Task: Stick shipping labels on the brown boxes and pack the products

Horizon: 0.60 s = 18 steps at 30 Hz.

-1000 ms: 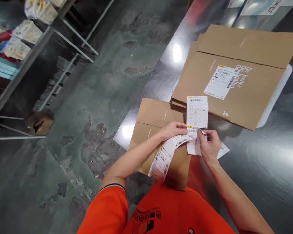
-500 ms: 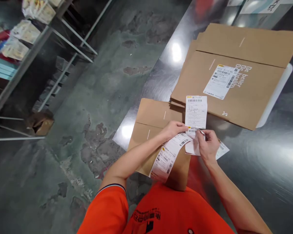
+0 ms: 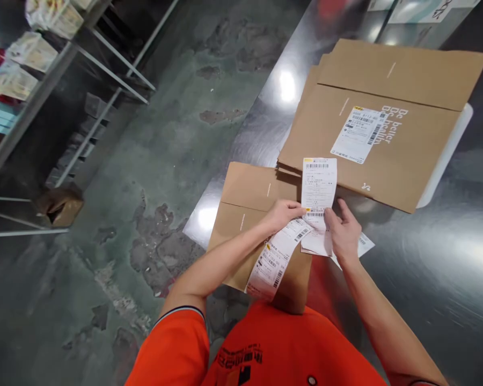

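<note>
My left hand (image 3: 284,217) pinches the left edge of a strip of printed shipping labels (image 3: 319,182). At its right edge my right hand (image 3: 345,238) grips the strip, thumb on the printed face and index finger raised apart. One label stands up above my hands. A tail of the strip (image 3: 271,262) curls down to the left over a small flattened carton (image 3: 245,185). Below my fingers, folded white label paper (image 3: 317,241) is partly covered. Beyond, a larger flattened carton (image 3: 422,155) carries a stuck-on label (image 3: 357,134).
The cartons lie on a shiny metal table (image 3: 459,268), whose left edge borders the stained floor (image 3: 177,139). A metal rack (image 3: 60,67) with bagged goods stands at left, an open brown box (image 3: 62,208) below it. White boxes (image 3: 422,13) sit at the far end.
My right hand's fingers have loosened, with the index finger now lifted away from the thumb. The fold between my hands has flattened. The whole view has shifted slightly.
</note>
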Tool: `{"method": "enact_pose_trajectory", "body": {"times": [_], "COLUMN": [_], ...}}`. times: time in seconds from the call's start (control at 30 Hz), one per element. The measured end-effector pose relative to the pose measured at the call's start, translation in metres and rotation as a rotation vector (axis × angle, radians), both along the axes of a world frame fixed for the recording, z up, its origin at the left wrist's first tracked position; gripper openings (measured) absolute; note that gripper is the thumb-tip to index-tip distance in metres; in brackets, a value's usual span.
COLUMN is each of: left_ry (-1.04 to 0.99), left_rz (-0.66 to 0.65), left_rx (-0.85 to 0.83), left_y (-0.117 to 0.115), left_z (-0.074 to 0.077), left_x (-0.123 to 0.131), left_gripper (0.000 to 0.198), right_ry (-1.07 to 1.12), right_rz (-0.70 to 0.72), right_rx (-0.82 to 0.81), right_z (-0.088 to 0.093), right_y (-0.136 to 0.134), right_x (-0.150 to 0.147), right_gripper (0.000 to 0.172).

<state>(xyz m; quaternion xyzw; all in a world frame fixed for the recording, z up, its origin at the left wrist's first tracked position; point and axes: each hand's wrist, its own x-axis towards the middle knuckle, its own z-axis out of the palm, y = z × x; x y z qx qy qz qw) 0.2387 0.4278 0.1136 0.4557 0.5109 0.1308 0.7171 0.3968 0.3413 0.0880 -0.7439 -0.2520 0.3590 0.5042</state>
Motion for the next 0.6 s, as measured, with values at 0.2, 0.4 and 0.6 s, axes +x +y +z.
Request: {"method": "enact_pose_trajectory", "body": {"times": [0.2, 0.4, 0.6], "left_ry": [-0.01, 0.015, 0.007], "left_rz": [-0.032, 0.005, 0.08], "left_rx": [0.035, -0.015, -0.106], "left_y": [0.001, -0.001, -0.012], "left_z": [-0.008, -0.006, 0.029], "left_x": [-0.002, 0.001, -0.016], "left_gripper": [0.025, 0.021, 0.083], "right_ry": [-0.053, -0.226, -0.202], "right_rz": [0.219, 0.247, 0.171], "right_rx": [0.023, 0.072, 0.052], "right_z": [0.01, 0.018, 0.03], "right_y": [0.01, 0.008, 0.003], "right_x": [0.016, 0.022, 0.012], "right_gripper": [0.044, 0.033, 0.038]}}
